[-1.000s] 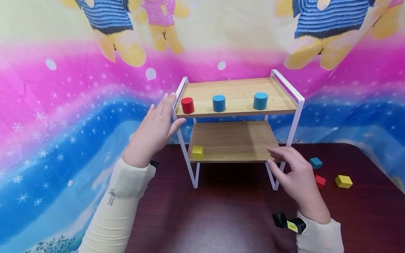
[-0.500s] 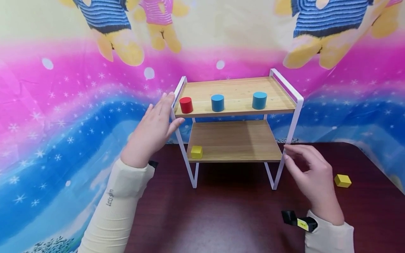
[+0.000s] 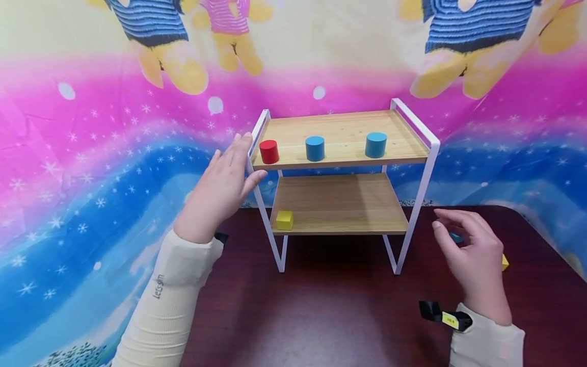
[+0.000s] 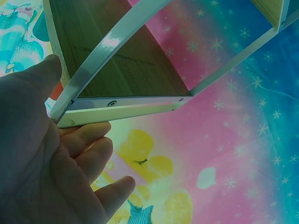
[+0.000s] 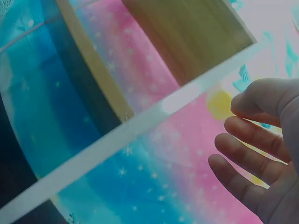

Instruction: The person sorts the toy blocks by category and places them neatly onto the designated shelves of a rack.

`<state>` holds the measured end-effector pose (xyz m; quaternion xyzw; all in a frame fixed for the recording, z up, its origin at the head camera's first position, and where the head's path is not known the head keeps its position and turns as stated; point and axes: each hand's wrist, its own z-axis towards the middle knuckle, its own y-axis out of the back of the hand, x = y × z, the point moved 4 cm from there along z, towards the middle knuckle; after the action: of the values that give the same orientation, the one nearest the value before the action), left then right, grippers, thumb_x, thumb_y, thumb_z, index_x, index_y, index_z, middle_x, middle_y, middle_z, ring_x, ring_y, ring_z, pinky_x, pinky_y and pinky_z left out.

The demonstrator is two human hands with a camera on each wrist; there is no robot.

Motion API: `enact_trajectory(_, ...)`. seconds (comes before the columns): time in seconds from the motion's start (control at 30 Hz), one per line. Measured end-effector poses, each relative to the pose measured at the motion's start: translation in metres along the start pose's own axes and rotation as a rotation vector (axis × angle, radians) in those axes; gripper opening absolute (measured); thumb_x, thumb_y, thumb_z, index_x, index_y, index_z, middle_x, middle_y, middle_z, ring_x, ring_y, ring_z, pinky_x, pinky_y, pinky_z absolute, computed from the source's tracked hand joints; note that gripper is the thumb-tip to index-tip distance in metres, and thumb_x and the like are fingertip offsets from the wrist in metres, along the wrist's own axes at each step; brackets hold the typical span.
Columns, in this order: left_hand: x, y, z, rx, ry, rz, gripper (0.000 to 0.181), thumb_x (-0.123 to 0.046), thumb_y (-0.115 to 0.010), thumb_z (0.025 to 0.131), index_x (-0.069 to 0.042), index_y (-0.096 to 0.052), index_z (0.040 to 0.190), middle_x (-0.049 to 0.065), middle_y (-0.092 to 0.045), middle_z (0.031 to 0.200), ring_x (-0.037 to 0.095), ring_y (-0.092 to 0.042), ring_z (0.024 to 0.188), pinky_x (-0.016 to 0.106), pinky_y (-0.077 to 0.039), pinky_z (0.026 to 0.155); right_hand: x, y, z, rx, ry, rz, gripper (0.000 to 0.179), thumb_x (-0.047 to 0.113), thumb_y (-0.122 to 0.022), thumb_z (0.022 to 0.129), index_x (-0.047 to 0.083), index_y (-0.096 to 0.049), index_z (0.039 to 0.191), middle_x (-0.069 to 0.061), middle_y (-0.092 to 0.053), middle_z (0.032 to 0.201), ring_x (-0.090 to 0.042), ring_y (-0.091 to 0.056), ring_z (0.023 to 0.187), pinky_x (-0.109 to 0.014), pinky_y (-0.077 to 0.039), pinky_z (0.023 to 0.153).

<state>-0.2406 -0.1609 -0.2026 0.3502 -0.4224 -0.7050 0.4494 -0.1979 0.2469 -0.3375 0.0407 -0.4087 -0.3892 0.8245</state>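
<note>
My left hand [image 3: 220,188] lies along the top left corner of a two-tier shelf [image 3: 344,208], fingers extended and thumb toward the front. In the left wrist view its fingers rest right at the white side rail [image 4: 126,110]. My right hand [image 3: 477,260] hovers right of the shelf, fingers loosely bent, nothing between them. The right wrist view shows its fingertips apart from the white leg [image 5: 154,109]. Behind it a blue block [image 3: 456,237] and a yellow block [image 3: 505,262] peek out. The red block seen there earlier is hidden.
Across the top tier stand a red cylinder [image 3: 269,152], a blue cylinder [image 3: 315,149] and another blue cylinder [image 3: 376,145]. A yellow cube [image 3: 285,220] sits at the left of the lower tier. The shelf stands on a dark red table [image 3: 321,316] before a patterned backdrop [image 3: 137,168].
My right hand has moved right, from before the lower tier's right end to over the loose blocks, covering most of them. The left hand has stayed at the shelf corner.
</note>
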Motion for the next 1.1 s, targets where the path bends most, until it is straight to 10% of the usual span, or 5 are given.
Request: enact_trajectory(1.1, 0.001, -0.002, 0.001, 0.01, 0.014, -0.005, 0.084, -0.041, -0.06, 0.101, -0.01, -0.013, 0.163, 0.015, -0.022, 0.167, 0.028, -0.013, 0.156, 0.054, -0.013, 0.124, -0.09, 0.003, -0.007, 0.071, -0.327, -0.169, 0.035, 0.023, -0.066, 0.099, 0.01, -0.068, 0.131, -0.012, -0.06, 0.127, 0.012, -0.04, 0.093, -0.013, -0.036, 0.071)
